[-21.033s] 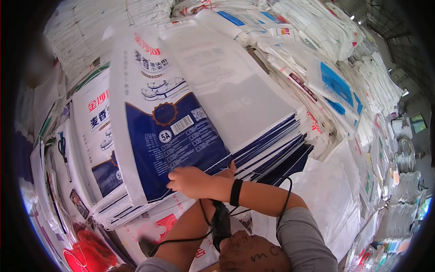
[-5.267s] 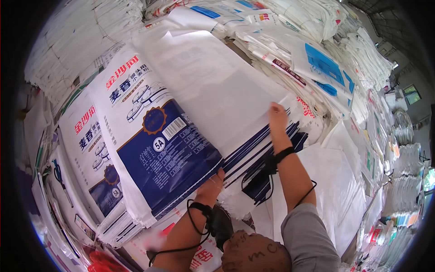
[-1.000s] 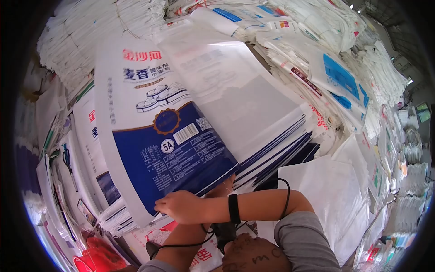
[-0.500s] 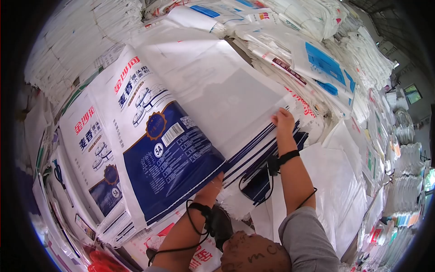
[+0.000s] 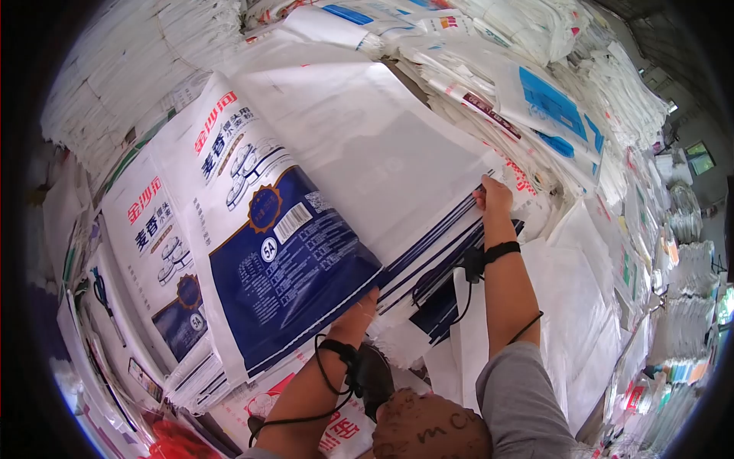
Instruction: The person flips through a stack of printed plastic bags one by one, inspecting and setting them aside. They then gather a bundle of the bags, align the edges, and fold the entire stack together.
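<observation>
A printed white and blue bag (image 5: 294,252) lies folded over to the left, its stitched blue edge toward me. Under that edge reaches my left hand (image 5: 365,304); its fingers are hidden beneath the bag. At the right corner of the stack of white bags (image 5: 413,176), my right hand (image 5: 495,196) is closed, with fingertips pinched on the corner of the bags. Dark blue edges of several layers show between the two hands. Another printed bag (image 5: 164,252) lies at the left.
Bundled white bags (image 5: 145,69) rise at the back left. More stacks with blue print (image 5: 550,99) lie at the back right. White sheets (image 5: 550,306) spread at the right. Red plastic (image 5: 180,440) is at the lower left, and dark scissors handles (image 5: 99,291) show at the left.
My right hand has shifted slightly right and up along the stack's corner. The exposed white layer's corner has moved right with it. My left hand has barely moved.
</observation>
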{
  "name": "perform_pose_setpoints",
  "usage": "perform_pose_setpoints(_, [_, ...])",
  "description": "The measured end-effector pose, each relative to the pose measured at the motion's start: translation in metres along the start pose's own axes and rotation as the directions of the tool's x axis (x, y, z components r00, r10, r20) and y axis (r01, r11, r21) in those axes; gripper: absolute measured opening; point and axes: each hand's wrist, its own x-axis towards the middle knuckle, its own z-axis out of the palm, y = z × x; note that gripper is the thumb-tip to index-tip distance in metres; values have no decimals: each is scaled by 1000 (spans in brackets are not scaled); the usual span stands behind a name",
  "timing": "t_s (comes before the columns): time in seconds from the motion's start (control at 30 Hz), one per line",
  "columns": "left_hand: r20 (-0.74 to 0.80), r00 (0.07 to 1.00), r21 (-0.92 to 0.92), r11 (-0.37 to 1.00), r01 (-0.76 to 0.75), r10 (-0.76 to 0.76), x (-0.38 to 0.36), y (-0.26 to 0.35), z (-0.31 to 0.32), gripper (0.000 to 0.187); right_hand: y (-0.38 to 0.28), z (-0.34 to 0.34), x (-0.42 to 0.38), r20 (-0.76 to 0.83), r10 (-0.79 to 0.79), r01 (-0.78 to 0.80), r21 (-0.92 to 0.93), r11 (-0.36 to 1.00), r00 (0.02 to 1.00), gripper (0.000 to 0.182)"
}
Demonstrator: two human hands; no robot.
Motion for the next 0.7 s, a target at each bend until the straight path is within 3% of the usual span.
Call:
perform_pose_setpoints(0.03, [102,995,-66,997,28,-21,0,0,1,36,-1,2,3,13,2,-2,1,1000,1000,27])
perform_pose_setpoints(0.07, [103,994,-57,998,38,-32,-1,1,2,36,-2,4,5,19,-91,92,-86,992,996,26])
perform_pose_setpoints(0.13, [188,952,-332,897,292,-240,11,4,-17,35,-1,8,12,57,-212,220,-279,935,976,34])
perform_pose_setpoints(0.17, [187,950,-326,897,299,-248,14,4,-23,35,0,12,17,66,-211,221,-277,935,975,34])
perform_pose_setpoints(0.23, [312,906,-377,839,393,-284,18,3,-30,39,-6,24,22,67,-346,328,-528,783,936,40])
perform_pose_setpoints(0.27, [312,906,-374,839,395,-287,16,2,-25,39,-7,31,23,70,-345,329,-527,784,936,40])
perform_pose_setpoints(0.37, [249,938,-376,868,323,-242,1,2,6,39,-63,81,-67,167,-412,418,-4,908,896,40])
perform_pose_setpoints(0.43, [97,992,-50,995,86,-81,-8,2,22,41,-109,100,-156,324,-458,463,66,884,828,36])
perform_pose_setpoints(0.47, [98,992,-50,995,82,-77,-6,2,16,41,-124,106,-198,432,-481,494,90,865,762,30])
perform_pose_setpoints(0.5, [56,998,50,998,36,-39,0,1,3,43,-114,117,-227,498,-546,555,147,819,674,20])
perform_pose_setpoints(0.53, [15,1000,151,988,-5,2,4,1,-3,45,-105,118,-257,509,-835,861,310,403,207,11])
perform_pose_setpoints(0.57, [-77,969,-226,950,214,-237,-3,4,40,48,-92,122,-291,576,-815,789,472,394,62,8])
perform_pose_setpoints(0.6, [-45,948,-320,903,285,-315,-4,7,43,48,-76,120,-326,639,-767,788,501,358,-57,9])
perform_pose_setpoints(0.63, [-14,950,-309,905,293,-312,3,5,27,48,-60,118,-350,717,-655,756,560,339,-237,15])
perform_pose_setpoints(0.7, [13,951,-298,907,299,-309,8,6,10,48,-33,102,-387,759,-460,718,624,310,-461,20])
